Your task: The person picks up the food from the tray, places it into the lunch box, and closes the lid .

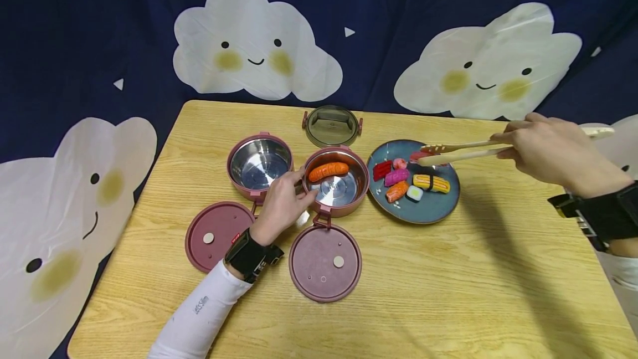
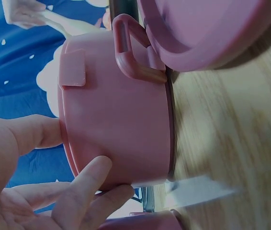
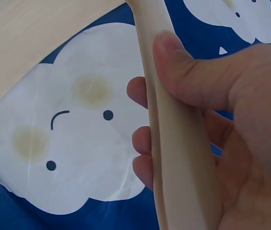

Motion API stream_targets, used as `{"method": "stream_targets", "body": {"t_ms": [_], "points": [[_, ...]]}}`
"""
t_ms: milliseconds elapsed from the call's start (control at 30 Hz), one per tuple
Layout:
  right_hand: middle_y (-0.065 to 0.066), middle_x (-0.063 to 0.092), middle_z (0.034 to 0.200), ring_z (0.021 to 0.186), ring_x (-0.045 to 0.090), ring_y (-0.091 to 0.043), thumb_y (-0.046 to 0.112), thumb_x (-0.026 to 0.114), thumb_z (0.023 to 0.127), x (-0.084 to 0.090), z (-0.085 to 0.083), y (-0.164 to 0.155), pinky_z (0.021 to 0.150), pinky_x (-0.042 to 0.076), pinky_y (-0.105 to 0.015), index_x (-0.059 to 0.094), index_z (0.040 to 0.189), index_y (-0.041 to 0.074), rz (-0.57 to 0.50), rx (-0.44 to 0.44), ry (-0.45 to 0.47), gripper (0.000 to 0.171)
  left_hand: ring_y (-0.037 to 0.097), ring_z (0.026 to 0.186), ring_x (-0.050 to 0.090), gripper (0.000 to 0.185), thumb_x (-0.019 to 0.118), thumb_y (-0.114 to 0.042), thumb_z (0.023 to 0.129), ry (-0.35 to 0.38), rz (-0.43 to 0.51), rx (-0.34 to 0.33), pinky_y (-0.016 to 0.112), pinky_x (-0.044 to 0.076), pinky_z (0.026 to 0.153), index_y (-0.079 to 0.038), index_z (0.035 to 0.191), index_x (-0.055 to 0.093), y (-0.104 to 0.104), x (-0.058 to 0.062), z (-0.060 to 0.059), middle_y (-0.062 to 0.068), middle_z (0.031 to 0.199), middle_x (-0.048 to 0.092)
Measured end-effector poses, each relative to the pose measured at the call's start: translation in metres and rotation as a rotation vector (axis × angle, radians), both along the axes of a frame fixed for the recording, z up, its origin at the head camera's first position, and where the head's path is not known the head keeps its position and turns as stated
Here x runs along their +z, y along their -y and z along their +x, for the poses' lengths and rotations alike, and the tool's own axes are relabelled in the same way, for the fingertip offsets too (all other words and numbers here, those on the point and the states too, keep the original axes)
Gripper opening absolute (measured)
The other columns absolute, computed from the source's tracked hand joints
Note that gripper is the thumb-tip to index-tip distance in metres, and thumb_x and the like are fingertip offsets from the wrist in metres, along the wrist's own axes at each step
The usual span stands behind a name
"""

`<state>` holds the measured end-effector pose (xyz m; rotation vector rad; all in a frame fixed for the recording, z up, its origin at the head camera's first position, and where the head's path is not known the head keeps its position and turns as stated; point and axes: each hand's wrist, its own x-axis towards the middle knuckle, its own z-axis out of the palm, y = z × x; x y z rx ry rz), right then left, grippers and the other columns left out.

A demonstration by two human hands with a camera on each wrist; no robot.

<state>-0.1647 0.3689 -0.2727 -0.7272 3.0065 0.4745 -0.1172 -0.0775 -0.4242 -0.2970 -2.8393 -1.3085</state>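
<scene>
Left to right: loose pink lid (image 1: 215,235) near the table's (image 1: 448,292) left edge, empty pot (image 1: 259,163) behind it. Left hand (image 1: 282,204) cups the second pot's (image 1: 344,204) near wall, fingers curled on it; salmon piece (image 1: 328,170) inside, grey lid (image 1: 332,125) behind, another pink lid (image 1: 325,262) in front. Plate (image 1: 428,209) of sushy just right of that pot, almost touching. Right hand (image 1: 553,151) grips wooden tongs (image 1: 458,151), tips over the plate's far rim beside a red piece (image 1: 417,155). Table's near-right half is open wood.
</scene>
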Motion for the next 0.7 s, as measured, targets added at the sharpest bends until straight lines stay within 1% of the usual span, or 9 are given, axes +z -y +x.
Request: {"method": "stream_targets", "body": {"t_ms": [100, 267, 333, 400, 567, 633, 700], "points": [[-0.01, 0.074, 0.089, 0.071, 0.055, -0.024, 0.013, 0.084, 0.087, 0.004, 0.002, 0.003, 0.055, 0.048, -0.038, 0.08, 0.112, 0.002, 0.007, 0.012, -0.021, 0.028, 0.033, 0.117, 0.071, 0.064, 0.081, -0.016, 0.093, 0.005, 0.005, -0.001, 0.039, 0.066, 0.086, 0.004, 0.148, 0.056, 0.0, 0.0, 0.0, 0.027, 0.135, 0.067], [-0.011, 0.072, 0.086, 0.071, 0.056, -0.026, 0.012, 0.085, 0.085, 0.01, 0.006, 0.011, 0.057, 0.051, -0.041, 0.08, 0.11, 0.001, -0.018, 0.056, -0.081, 0.028, 0.033, 0.117, 0.072, 0.064, 0.081, -0.016, 0.093, 0.009, 0.01, -0.002, 0.04, 0.066, 0.087, 0.004, 0.148, 0.056, -0.001, 0.002, -0.001, 0.027, 0.135, 0.068], [-0.013, 0.074, 0.09, 0.073, 0.058, -0.028, 0.012, 0.086, 0.084, 0.013, 0.007, 0.014, 0.06, 0.053, -0.045, 0.08, 0.109, 0.002, -0.028, 0.082, -0.114, 0.028, 0.034, 0.117, 0.071, 0.064, 0.081, -0.016, 0.092, 0.009, 0.008, 0.001, 0.04, 0.066, 0.087, 0.004, 0.148, 0.056, 0.0, 0.002, -0.001, 0.027, 0.135, 0.067], [-0.013, 0.075, 0.091, 0.073, 0.06, -0.029, 0.012, 0.087, 0.083, 0.014, 0.009, 0.018, 0.061, 0.054, -0.046, 0.08, 0.108, 0.002, -0.049, 0.113, -0.145, 0.027, 0.034, 0.117, 0.071, 0.064, 0.081, -0.016, 0.093, 0.008, 0.007, -0.001, 0.04, 0.066, 0.087, 0.004, 0.148, 0.056, 0.0, 0.001, -0.001, 0.027, 0.136, 0.067], [-0.01, 0.075, 0.087, 0.068, 0.057, -0.025, 0.009, 0.088, 0.079, 0.018, 0.012, 0.026, 0.057, 0.05, -0.042, 0.081, 0.104, 0.004, -0.102, 0.198, -0.198, 0.026, 0.034, 0.119, 0.071, 0.064, 0.08, -0.016, 0.093, 0.016, 0.003, -0.001, 0.039, 0.066, 0.087, 0.004, 0.149, 0.055, 0.0, 0.001, -0.001, 0.027, 0.138, 0.066], [-0.01, 0.076, 0.088, 0.068, 0.057, -0.025, 0.009, 0.088, 0.079, 0.02, 0.013, 0.03, 0.057, 0.05, -0.042, 0.082, 0.104, 0.004, -0.111, 0.222, -0.205, 0.027, 0.033, 0.118, 0.072, 0.064, 0.08, -0.016, 0.094, 0.026, 0.006, 0.001, 0.039, 0.066, 0.085, 0.004, 0.149, 0.055, 0.0, 0.0, -0.001, 0.027, 0.137, 0.066], [-0.01, 0.077, 0.09, 0.071, 0.059, -0.026, 0.008, 0.088, 0.079, 0.022, 0.014, 0.035, 0.061, 0.053, -0.044, 0.082, 0.105, 0.004, -0.12, 0.241, -0.21, 0.028, 0.033, 0.117, 0.072, 0.064, 0.08, -0.016, 0.094, 0.033, 0.014, 0.001, 0.039, 0.067, 0.085, 0.003, 0.15, 0.055, 0.0, 0.0, 0.0, 0.026, 0.137, 0.067]]}}
